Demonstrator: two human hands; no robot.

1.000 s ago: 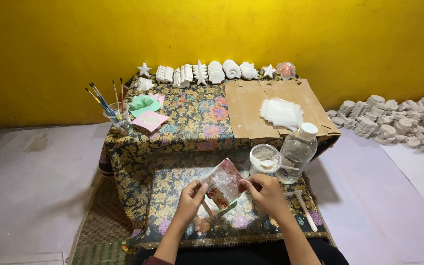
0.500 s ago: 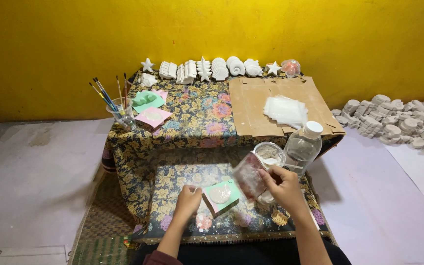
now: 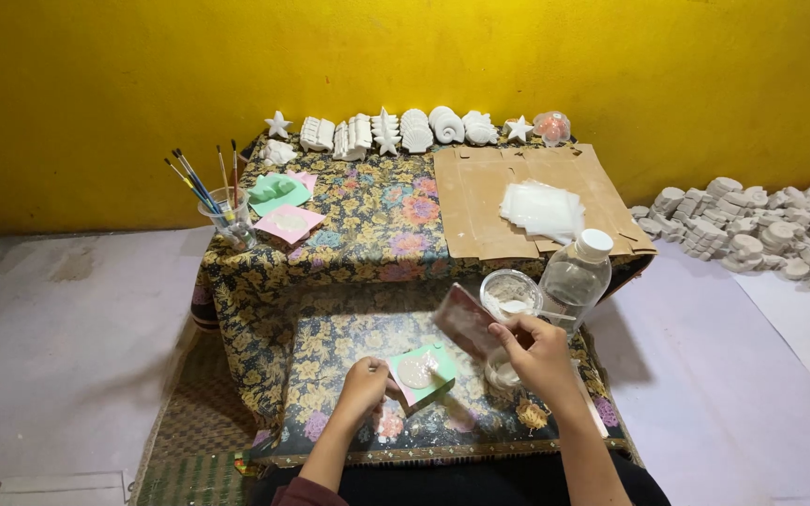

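Head view, looking down on a low worktop draped in floral cloth. We note the left hand resting at the left edge of a small green mould, fingers curled narrow against its side; whether they pinch it or only steady it we cannot tell, the view being too small. The mould lies flat, near the front centre of the worktop, its cavity filled with pale white material. Its long axis runs roughly from lower left to upper right, toward the right hand.

The right hand sits just right of the mould, raised a little above it, fingers closed around a flat reddish-brown card or scraper, blurred. The card tilts up and leftward, its free end over the gap between the mould and a clear cup. A plastic bottle with a white cap stands just beside the cup.

The left hand is nearer to the mould, touching it; the right is near but apart.

On the rear level: a row of white cast figures, cardboard sheet, brushes in a cup.
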